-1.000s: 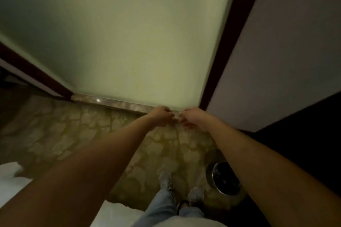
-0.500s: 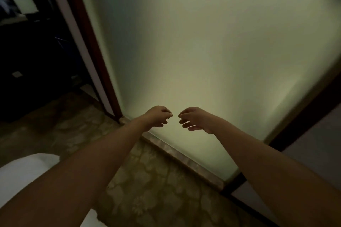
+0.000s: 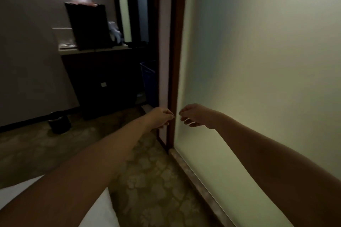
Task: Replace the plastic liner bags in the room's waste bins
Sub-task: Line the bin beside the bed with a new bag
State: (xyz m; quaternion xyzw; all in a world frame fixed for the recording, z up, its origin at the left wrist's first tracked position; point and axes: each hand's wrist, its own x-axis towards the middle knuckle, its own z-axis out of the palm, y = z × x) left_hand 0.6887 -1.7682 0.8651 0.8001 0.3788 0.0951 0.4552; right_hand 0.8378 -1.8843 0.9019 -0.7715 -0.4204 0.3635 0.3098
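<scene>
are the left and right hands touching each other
Apart. The head view shows the dark door frame in the gap between the left hand and the right hand.

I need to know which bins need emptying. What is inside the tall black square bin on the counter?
Pale crumpled plastic or paper pokes out above the rim of the tall black square bin on the counter. Its opaque walls hide anything lower.

The view swings left: a small dark round waste bin (image 3: pixel 59 122) and dark wooden cabinet (image 3: pixel 103 83) appear far left.
</scene>
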